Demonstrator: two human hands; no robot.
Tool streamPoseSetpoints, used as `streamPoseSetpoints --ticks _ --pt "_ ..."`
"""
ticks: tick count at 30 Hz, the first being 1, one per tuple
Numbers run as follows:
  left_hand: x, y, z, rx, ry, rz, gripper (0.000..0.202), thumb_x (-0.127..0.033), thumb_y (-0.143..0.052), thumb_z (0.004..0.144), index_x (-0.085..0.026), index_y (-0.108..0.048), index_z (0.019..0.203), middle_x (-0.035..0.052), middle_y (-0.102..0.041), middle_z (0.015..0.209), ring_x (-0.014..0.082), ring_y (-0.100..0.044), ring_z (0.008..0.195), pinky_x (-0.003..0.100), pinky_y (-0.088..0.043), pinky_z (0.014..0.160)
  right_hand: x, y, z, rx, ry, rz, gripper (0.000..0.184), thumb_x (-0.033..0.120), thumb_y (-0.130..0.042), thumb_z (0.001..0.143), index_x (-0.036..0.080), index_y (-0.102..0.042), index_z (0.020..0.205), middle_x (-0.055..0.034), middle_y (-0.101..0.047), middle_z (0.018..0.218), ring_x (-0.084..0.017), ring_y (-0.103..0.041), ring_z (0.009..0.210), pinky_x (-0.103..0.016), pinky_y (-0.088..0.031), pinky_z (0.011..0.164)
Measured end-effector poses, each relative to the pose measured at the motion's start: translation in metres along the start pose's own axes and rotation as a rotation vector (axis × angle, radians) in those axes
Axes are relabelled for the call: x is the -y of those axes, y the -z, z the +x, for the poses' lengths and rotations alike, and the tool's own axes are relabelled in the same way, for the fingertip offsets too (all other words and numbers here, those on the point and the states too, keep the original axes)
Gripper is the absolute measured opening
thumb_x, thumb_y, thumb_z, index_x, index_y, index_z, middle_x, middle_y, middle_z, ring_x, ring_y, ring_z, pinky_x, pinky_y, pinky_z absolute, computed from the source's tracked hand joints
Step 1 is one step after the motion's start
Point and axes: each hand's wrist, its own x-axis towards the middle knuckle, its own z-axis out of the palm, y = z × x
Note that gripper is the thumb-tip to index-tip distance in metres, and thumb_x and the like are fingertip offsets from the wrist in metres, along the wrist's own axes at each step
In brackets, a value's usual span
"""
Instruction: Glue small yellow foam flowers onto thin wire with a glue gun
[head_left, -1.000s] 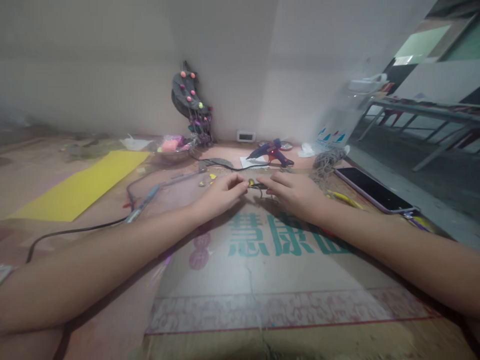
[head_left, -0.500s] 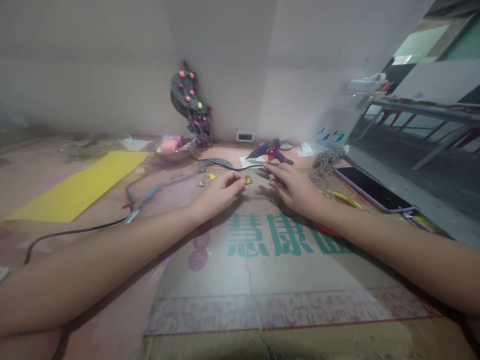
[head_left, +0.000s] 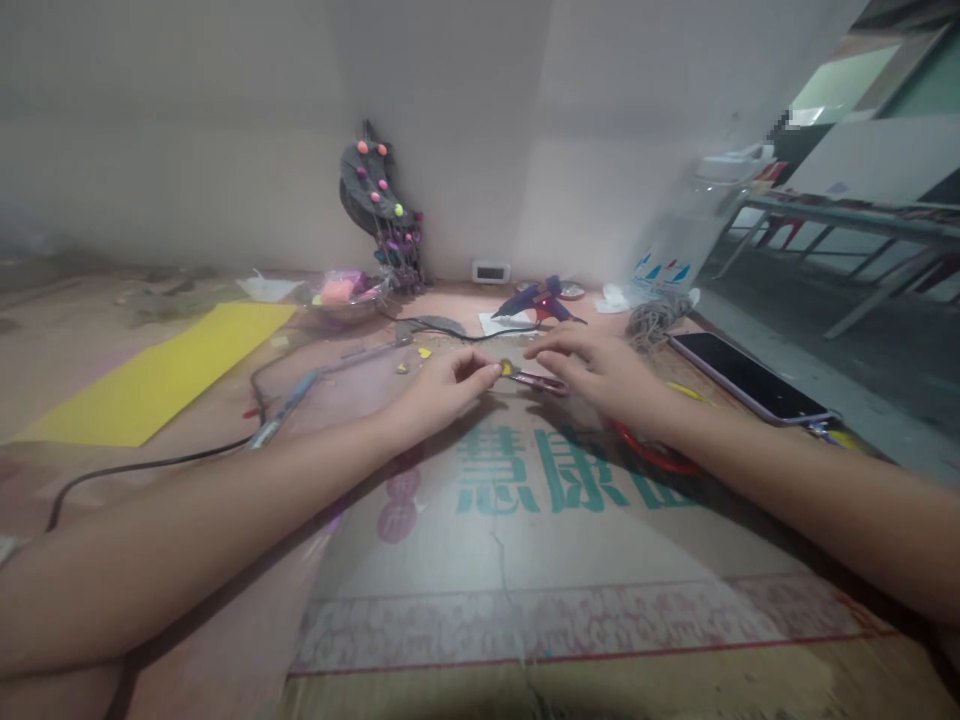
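My left hand (head_left: 457, 385) is closed in a pinch, its thumb and forefinger on a small yellow piece with a dark edge (head_left: 507, 368). Across from it is my right hand (head_left: 592, 365), fingers bent forward around what look like small scissors (head_left: 541, 381). Their slim metal end points left and meets the yellow piece; part of the handle is behind or under my fingers. Little yellow cut-outs (head_left: 424, 353) lie left of my hands. Both hands are just above a printed cardboard sheet (head_left: 450, 560).
A glue gun (head_left: 536, 298) with a red light stands behind, its black cord running left. A yellow sheet (head_left: 161, 375), a pen (head_left: 285, 408) and a bowl (head_left: 349, 305) are on the left. Grey yarn (head_left: 656, 318), a phone (head_left: 750, 378) and a bottle (head_left: 686, 230) stand right. A decorated grey crescent (head_left: 371, 190) leans on the wall.
The yellow piece and my left fingertips have shifted slightly right. My right hand has turned, and the scissors, blurred before, now appear closed up against the piece.
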Motion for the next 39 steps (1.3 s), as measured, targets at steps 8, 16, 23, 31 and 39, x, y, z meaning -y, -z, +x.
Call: streamPoseSetpoints --ticks 8,16,23,31,39 --pt "-0.005 -0.002 -0.004 0.064 -0.035 0.122 0.029 -0.042 -0.054 0.089 -0.016 -0.063 0.083 0.0032 -0.066 0.082 0.0174 -0.059 0.077 0.028 -0.043 0.070 0.023 -0.016 -0.007 0.163 -0.186 0.308 0.023 0.034 -0.055 0.088 0.017 -0.065 0.077 -0.0002 -0.062 0.066 -0.014 -0.055 0.062 -0.026 -0.041 0.059" --pt "-0.002 -0.001 -0.004 0.051 -0.089 0.117 0.027 -0.039 -0.052 0.091 -0.016 -0.067 0.088 0.0044 -0.070 0.091 0.0187 -0.063 0.087 0.029 -0.046 0.079 0.014 -0.017 -0.004 0.189 -0.409 0.504 0.028 0.043 -0.060 0.084 0.016 -0.064 0.076 0.0016 -0.062 0.061 -0.010 -0.050 0.049 -0.024 -0.037 0.049" --pt "-0.007 -0.003 -0.006 0.014 -0.067 0.146 0.019 -0.034 -0.062 0.084 -0.017 -0.068 0.088 0.0036 -0.071 0.090 0.0185 -0.064 0.085 0.030 -0.048 0.080 0.018 -0.015 -0.005 0.258 -0.330 0.426 0.033 0.042 -0.053 0.088 0.016 -0.063 0.071 0.0020 -0.057 0.058 -0.011 -0.049 0.052 -0.024 -0.037 0.052" --pt "-0.006 -0.002 -0.004 0.081 -0.150 0.298 0.024 -0.031 -0.050 0.091 -0.017 -0.066 0.082 0.0028 -0.068 0.084 0.0173 -0.061 0.082 0.029 -0.045 0.075 0.010 -0.017 -0.004 -0.095 -0.391 0.517 0.029 0.044 -0.054 0.088 0.017 -0.061 0.079 0.0028 -0.054 0.063 -0.011 -0.048 0.056 -0.024 -0.038 0.053" --pt "-0.009 -0.002 -0.008 -0.003 -0.223 0.299 0.023 -0.034 -0.051 0.093 -0.016 -0.067 0.094 0.0043 -0.070 0.092 0.0178 -0.062 0.088 0.030 -0.046 0.080 0.022 -0.014 -0.006 0.112 -0.308 0.393 0.029 0.040 -0.053 0.088 0.018 -0.060 0.072 0.0020 -0.055 0.059 -0.012 -0.047 0.051 -0.025 -0.035 0.049"
